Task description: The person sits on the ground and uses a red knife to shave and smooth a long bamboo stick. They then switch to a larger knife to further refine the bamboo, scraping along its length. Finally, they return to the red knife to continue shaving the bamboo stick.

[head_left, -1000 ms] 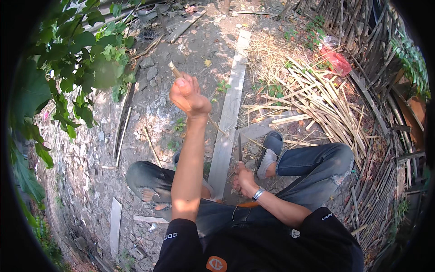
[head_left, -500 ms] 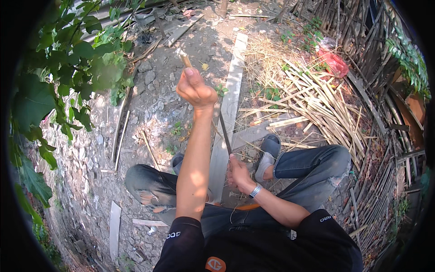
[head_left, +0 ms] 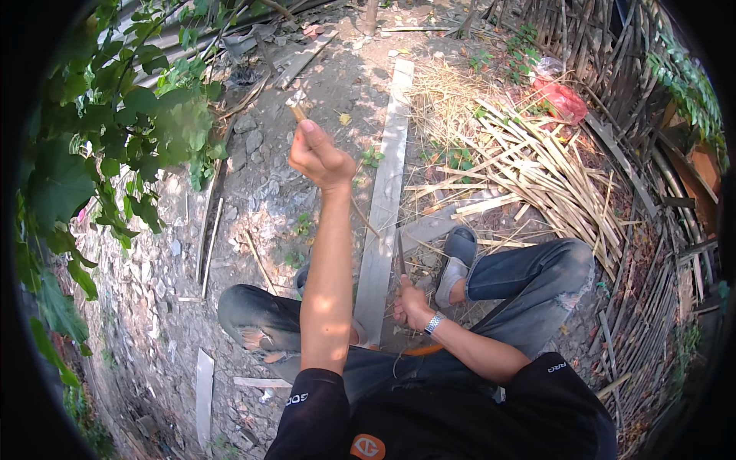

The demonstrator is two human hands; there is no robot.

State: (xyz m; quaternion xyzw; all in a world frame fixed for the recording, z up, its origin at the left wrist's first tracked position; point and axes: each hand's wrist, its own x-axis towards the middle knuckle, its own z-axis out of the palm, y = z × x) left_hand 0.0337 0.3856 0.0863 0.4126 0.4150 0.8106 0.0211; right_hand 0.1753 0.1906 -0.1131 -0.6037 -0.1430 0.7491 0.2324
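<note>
My left hand [head_left: 322, 157] is raised in front of me, its fingers wrapped round a bamboo strip. The strip's pale end [head_left: 298, 113] pokes out past the thumb, and its thin brown tail [head_left: 364, 218] hangs down over a long plank [head_left: 382, 207]. Lower and to the right, my right hand [head_left: 412, 303] is closed on the handle of a knife. Its narrow dark blade [head_left: 401, 253] points away from me beside the plank's right edge, apart from the strip. The fingers hide the handle.
A heap of split bamboo strips [head_left: 548, 172] lies to the right, with straw-like shavings [head_left: 441, 92] behind it. A red plastic bag [head_left: 560, 101] sits by the stick fence [head_left: 598, 46]. Leafy branches [head_left: 100, 146] hang at the left over stony ground. My bent knees flank the plank.
My right hand has drawn the knife back toward me and slightly right, so the blade stands off from the strip. My left hand has shifted slightly left with the strip.
</note>
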